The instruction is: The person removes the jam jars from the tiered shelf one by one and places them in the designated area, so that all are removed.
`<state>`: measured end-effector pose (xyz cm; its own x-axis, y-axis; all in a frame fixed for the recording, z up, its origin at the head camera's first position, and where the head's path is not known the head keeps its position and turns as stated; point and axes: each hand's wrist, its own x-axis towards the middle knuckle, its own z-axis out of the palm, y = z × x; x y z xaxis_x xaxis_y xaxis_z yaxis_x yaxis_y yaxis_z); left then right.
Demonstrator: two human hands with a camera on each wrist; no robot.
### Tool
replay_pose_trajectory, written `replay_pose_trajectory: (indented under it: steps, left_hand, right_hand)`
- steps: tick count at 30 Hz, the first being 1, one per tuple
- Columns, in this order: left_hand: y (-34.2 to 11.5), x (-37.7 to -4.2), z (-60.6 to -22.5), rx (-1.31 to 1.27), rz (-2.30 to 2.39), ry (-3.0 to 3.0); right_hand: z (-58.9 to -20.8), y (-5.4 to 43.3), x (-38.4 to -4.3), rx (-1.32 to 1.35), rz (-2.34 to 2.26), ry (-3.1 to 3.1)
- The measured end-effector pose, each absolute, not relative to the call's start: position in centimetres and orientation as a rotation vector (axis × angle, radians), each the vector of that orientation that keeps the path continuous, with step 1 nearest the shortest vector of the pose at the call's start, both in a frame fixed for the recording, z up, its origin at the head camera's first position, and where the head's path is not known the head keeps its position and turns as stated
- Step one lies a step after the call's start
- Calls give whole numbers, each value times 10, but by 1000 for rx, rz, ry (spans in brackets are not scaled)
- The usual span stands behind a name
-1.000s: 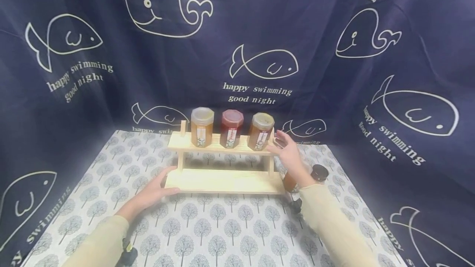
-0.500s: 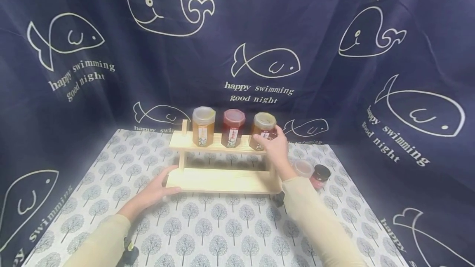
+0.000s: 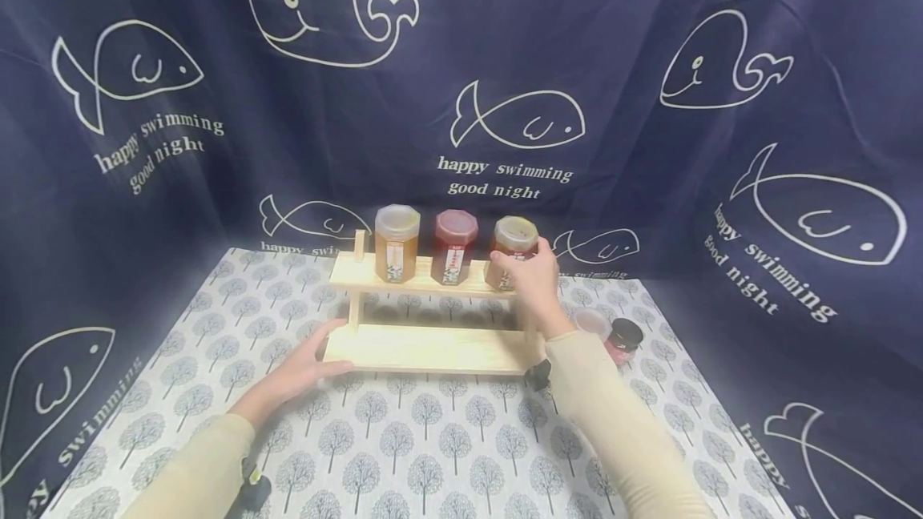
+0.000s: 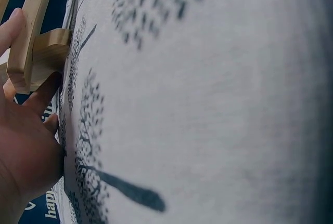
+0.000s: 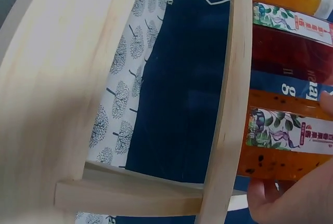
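on my feed, right hand (image 3: 535, 283) pinches the seeded amber jar (image 3: 513, 239), upper right end of the rack (image 3: 433, 348); left hand (image 3: 306, 359) clasps its lower left end — if i pull unevenly the rack might tip; sideways pressure could knock the red jar (image 3: 453, 251).

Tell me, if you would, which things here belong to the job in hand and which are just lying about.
In the job: wooden rack, gripped by the left hand; amber jar, held by the right hand; orange jar; red jar.

Lying about, perhaps for later: black-lidded jar; pale-lidded jar, partly hidden.
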<state>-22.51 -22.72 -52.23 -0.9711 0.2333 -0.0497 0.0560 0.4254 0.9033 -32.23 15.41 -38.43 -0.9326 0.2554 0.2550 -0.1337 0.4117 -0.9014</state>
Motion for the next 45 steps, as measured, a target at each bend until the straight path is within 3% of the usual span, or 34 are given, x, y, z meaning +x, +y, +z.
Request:
replay_pose_trajectory:
  steps: [6, 14, 19, 33, 45]
  left_hand:
    - [-226, -229, -529, 267, 1568, 2516]
    - [-226, -224, -516, 274, 1592, 2504]
    - [-229, -226, -522, 269, 1582, 2508]
    - [-229, -226, -522, 278, 1601, 2498]
    - [-227, -225, -525, 263, 1573, 2510]
  right_hand:
    - [-375, 170, -322, -50, 1420, -2357]
    - [-326, 200, -317, 44, 1546, -2224]
    - [-318, 229, -317, -19, 1488, -2250]
    - [-344, 350, -294, -58, 1411, -2348]
    - [-391, 428, -273, -191, 1724, -2115]
